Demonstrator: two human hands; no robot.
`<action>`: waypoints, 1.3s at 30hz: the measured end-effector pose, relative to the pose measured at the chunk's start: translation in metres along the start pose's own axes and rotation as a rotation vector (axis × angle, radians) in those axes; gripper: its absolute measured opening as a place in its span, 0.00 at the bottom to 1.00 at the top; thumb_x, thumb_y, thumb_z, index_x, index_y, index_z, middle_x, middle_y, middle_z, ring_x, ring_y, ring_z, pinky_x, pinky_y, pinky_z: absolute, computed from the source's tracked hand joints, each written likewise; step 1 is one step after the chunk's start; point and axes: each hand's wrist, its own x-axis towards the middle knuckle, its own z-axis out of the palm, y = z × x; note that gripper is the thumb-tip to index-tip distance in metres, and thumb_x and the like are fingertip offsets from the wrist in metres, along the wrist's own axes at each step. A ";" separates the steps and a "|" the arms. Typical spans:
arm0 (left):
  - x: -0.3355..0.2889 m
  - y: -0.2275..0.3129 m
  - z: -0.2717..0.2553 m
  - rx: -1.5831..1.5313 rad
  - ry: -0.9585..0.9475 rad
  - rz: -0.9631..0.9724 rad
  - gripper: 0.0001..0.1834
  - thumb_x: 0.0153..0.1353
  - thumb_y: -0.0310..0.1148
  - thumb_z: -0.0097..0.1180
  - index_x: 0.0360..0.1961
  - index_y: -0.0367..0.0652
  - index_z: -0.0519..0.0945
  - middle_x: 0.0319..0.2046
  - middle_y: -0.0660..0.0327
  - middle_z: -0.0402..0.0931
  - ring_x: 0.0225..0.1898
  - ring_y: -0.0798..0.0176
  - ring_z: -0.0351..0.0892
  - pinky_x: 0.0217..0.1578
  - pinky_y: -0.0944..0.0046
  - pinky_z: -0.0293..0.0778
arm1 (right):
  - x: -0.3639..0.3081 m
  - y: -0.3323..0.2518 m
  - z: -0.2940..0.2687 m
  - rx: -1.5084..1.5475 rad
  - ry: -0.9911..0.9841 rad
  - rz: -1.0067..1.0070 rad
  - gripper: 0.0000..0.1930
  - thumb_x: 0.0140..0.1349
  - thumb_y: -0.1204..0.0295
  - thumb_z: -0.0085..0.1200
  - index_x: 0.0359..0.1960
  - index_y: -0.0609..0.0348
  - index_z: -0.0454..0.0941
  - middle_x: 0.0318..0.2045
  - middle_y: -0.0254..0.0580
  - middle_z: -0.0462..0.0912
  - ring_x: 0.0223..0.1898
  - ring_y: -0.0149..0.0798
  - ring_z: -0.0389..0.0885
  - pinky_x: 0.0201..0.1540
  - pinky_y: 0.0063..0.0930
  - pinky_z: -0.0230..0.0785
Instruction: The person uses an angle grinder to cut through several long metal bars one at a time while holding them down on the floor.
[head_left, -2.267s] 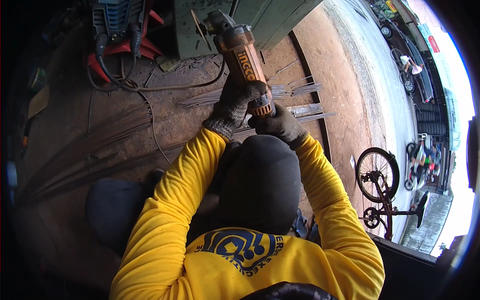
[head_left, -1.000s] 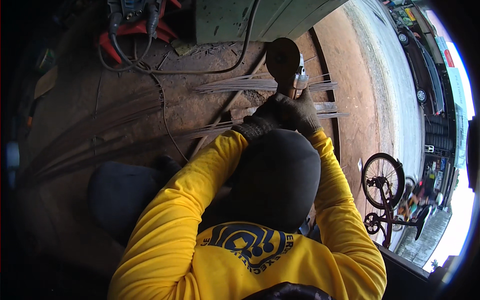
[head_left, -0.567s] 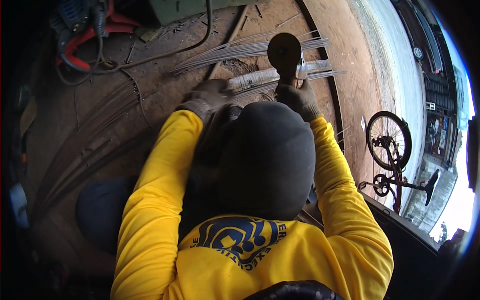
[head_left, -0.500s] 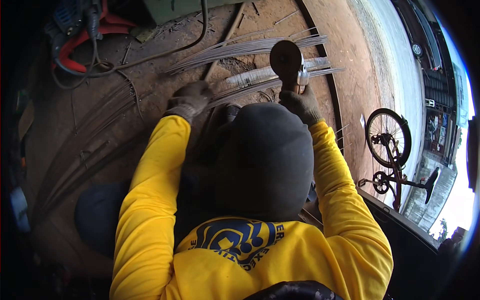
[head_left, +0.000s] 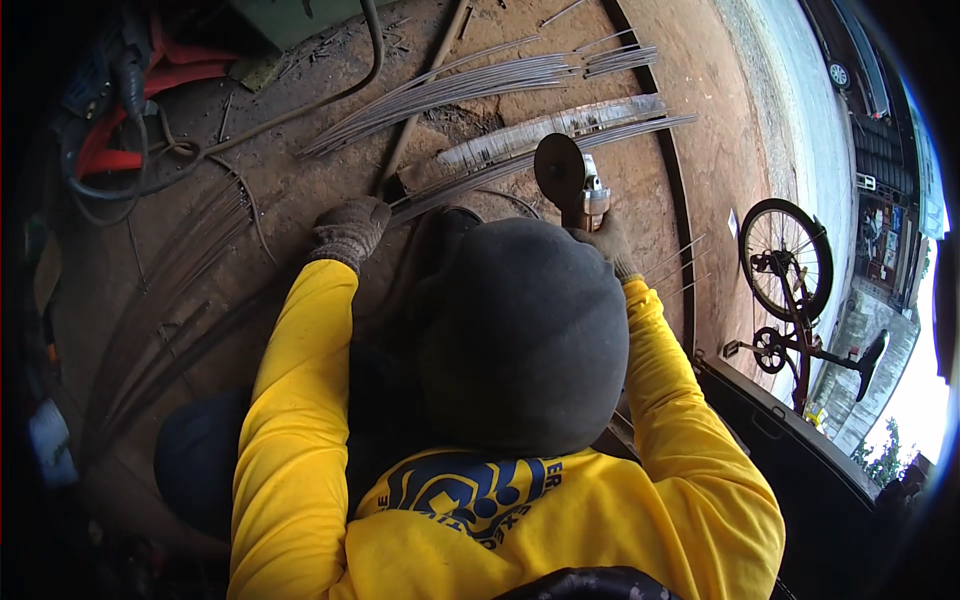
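Note:
My left hand point(head_left: 350, 230), in a grey knit glove, is closed around the near end of a bundle of thin metal rods point(head_left: 630, 130). Rods also run from about that hand toward the lower left, dark and blurred. My gloved right hand point(head_left: 608, 242) grips an angle grinder point(head_left: 596, 196), partly hidden behind the dark hood in the middle. The grinder's dark round disc point(head_left: 559, 168) stands up just in front of the rods, and I cannot tell whether it touches them. Behind the rods lies a worn flat metal bar point(head_left: 500, 148).
More rods point(head_left: 470, 85) lie farther off, with short pieces point(head_left: 620, 60) at their right end. A pipe point(head_left: 425, 100) and a dark curved metal strip point(head_left: 672, 170) cross beneath. A cable point(head_left: 290, 122) runs by a red-and-blue machine point(head_left: 115, 130) at left. A bicycle point(head_left: 790, 290) stands right.
The view has shifted a little. My left hand has moved slightly left and nearer, still closed on the rods. The grinder has come down toward me, uncovering a gap in the farther rods.

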 end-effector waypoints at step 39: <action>0.013 0.000 0.014 0.044 -0.001 -0.043 0.33 0.72 0.59 0.34 0.55 0.45 0.81 0.57 0.48 0.79 0.60 0.40 0.76 0.61 0.43 0.70 | 0.031 -0.029 0.051 -0.309 -0.220 0.071 0.51 0.41 0.52 0.76 0.66 0.59 0.65 0.55 0.59 0.82 0.58 0.57 0.80 0.61 0.45 0.73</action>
